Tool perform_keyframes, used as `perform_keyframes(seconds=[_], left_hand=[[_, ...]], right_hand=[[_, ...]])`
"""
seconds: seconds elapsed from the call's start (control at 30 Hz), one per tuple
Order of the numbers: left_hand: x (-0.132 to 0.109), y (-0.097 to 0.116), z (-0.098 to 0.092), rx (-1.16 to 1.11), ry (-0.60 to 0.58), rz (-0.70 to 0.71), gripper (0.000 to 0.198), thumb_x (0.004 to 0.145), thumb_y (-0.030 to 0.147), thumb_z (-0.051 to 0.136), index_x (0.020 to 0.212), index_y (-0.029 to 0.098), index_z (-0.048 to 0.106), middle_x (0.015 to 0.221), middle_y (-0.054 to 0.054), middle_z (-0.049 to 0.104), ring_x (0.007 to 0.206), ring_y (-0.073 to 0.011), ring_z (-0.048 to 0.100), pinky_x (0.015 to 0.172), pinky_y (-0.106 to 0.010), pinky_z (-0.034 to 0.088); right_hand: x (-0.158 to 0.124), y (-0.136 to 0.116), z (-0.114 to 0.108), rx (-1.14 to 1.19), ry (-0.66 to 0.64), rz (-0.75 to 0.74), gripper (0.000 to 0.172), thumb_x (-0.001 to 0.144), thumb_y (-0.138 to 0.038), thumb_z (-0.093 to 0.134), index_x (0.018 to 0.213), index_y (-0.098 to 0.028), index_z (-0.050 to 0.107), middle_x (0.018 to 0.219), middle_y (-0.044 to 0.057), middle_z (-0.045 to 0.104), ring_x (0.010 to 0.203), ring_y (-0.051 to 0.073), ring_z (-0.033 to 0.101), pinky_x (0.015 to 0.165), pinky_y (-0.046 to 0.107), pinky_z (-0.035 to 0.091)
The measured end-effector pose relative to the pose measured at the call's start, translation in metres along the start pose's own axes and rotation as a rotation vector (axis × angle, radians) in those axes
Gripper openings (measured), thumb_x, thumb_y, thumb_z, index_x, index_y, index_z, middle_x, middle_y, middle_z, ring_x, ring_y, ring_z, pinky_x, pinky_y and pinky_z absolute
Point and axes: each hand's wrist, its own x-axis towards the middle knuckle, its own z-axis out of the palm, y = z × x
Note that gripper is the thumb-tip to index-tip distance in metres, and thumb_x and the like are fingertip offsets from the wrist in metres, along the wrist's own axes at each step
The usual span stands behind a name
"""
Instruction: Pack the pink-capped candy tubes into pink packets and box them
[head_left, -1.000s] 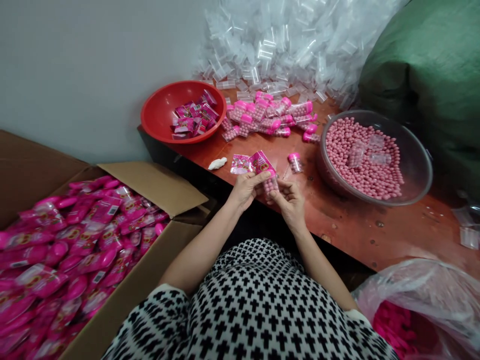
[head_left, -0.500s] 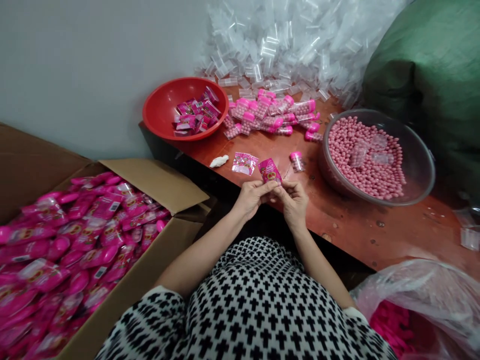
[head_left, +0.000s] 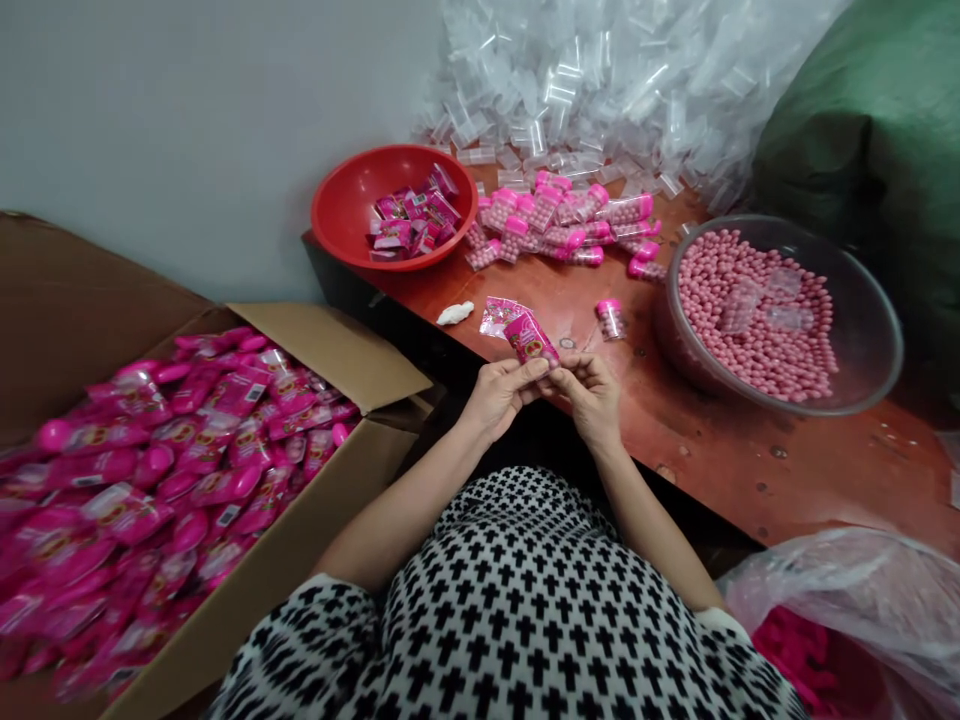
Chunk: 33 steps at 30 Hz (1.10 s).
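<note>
Between both hands, just over the table's near edge, is a small pink printed packet (head_left: 531, 338). My left hand (head_left: 499, 398) pinches its lower edge with thumb and fingers. At the packet's lower right corner, my right hand (head_left: 591, 400) has its fingertips closed on it too. Behind the packet, partly covered by it, a flat pink-and-clear printed piece (head_left: 496, 314) lies on the table. A white crumpled scrap (head_left: 455, 314) is to its left. To the right stands a small clear jar with a pink cap (head_left: 610, 319), holding pink beads.
A red bowl (head_left: 337, 215) holds several pink packets. Filled pink-capped jars (head_left: 555, 225) lie heaped behind, before a pile of clear empty tubes (head_left: 570, 90). A clear bowl (head_left: 889, 350) of pink beads stands right. An open carton (head_left: 330, 365) of pink packages sits left, a plastic bag (head_left: 847, 575) lower right.
The packet has tilted further left and now overlaps the flat printed piece. Both hands keep hold of it. The whole scene has shifted slightly right as the head turned.
</note>
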Motion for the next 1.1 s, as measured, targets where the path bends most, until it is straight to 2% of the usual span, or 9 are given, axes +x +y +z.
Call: perform_keyframes(seconds=[0.13,0.23,0.33,0.4,0.5,0.57,0.73,0.93,1.1], left_hand=[[-0.013,0.01,-0.005,-0.038,0.066,0.099,0.023,0.058,0.023,0.082,0.063,0.009,0.065,0.072,-0.007,0.071,0.067,-0.016,0.067,0.071,-0.031,0.055],[-0.04,0.042,-0.027,-0.131,0.228,0.426,0.028,0.067,0.038,0.075,0.075,0.013,0.066,0.084,-0.006,0.073,0.081,-0.0181,0.068,0.082,-0.034,0.055],[-0.065,0.074,-0.062,-0.15,0.436,0.863,0.062,0.082,0.069,0.035,0.092,0.017,0.067,0.088,-0.002,0.073,0.082,-0.0151,0.068,0.083,-0.033,0.055],[-0.062,0.082,-0.081,0.007,0.487,0.921,0.062,0.086,0.067,0.025,0.106,0.023,0.064,0.099,0.0,0.072,0.091,-0.0144,0.067,0.09,-0.035,0.051],[-0.023,0.066,-0.088,0.666,0.519,0.933,0.048,0.088,0.055,0.042,0.121,0.024,0.057,0.119,-0.006,0.065,0.107,-0.0191,0.062,0.098,-0.041,0.046],[0.014,0.048,-0.081,0.892,0.419,0.888,0.041,0.078,0.049,0.063,0.108,0.021,0.066,0.118,-0.008,0.065,0.118,-0.0245,0.055,0.108,-0.045,0.034],[0.075,0.019,-0.065,1.706,0.287,0.833,0.03,0.087,0.036,0.054,0.111,0.022,0.065,0.133,-0.008,0.055,0.138,-0.0287,0.029,0.115,-0.054,0.009],[0.079,0.016,-0.07,1.737,0.305,0.867,0.026,0.089,0.033,0.049,0.104,0.022,0.067,0.132,-0.005,0.056,0.139,-0.0275,0.026,0.115,-0.055,0.006],[0.06,0.016,-0.049,1.342,0.215,0.88,0.02,0.083,0.026,0.059,0.101,0.025,0.068,0.132,-0.006,0.056,0.14,-0.0254,0.025,0.115,-0.056,0.004]], right_hand=[[-0.001,0.0,0.016,-0.006,-0.057,0.016,0.026,0.068,-0.032,0.076,0.077,-0.02,0.055,0.066,-0.006,0.064,0.054,0.009,0.063,0.053,0.023,0.057],[-0.001,-0.002,0.02,0.0,-0.114,0.014,0.026,0.069,-0.031,0.074,0.083,-0.02,0.055,0.07,-0.004,0.066,0.058,0.011,0.066,0.053,0.023,0.056],[0.003,-0.003,0.012,-0.03,-0.076,-0.015,0.024,0.072,-0.032,0.072,0.084,-0.02,0.055,0.069,-0.004,0.066,0.057,0.011,0.066,0.052,0.023,0.056],[0.007,-0.001,0.005,-0.066,-0.033,-0.02,0.022,0.075,-0.035,0.07,0.084,-0.019,0.056,0.069,-0.003,0.065,0.056,0.011,0.065,0.051,0.023,0.055],[0.009,0.002,-0.001,-0.11,0.001,-0.018,0.022,0.077,-0.038,0.066,0.083,-0.019,0.056,0.07,-0.003,0.065,0.054,0.01,0.063,0.049,0.023,0.054],[0.008,0.003,-0.002,-0.134,-0.012,-0.013,0.022,0.078,-0.039,0.065,0.082,-0.019,0.056,0.069,-0.003,0.064,0.054,0.01,0.062,0.049,0.023,0.053],[0.007,0.004,-0.005,-0.178,-0.041,0.034,0.022,0.078,-0.039,0.065,0.079,-0.019,0.056,0.066,-0.003,0.064,0.052,0.009,0.061,0.048,0.021,0.05],[0.023,0.009,-0.008,-0.22,-0.068,0.056,0.024,0.077,-0.041,0.065,0.078,-0.019,0.056,0.062,-0.003,0.061,0.052,0.009,0.058,0.049,0.021,0.049],[0.054,0.016,0.004,-0.146,-0.012,0.015,0.039,0.072,-0.044,0.068,0.102,-0.023,0.053,0.097,0.002,0.066,0.079,0.013,0.064,0.063,0.026,0.053]])
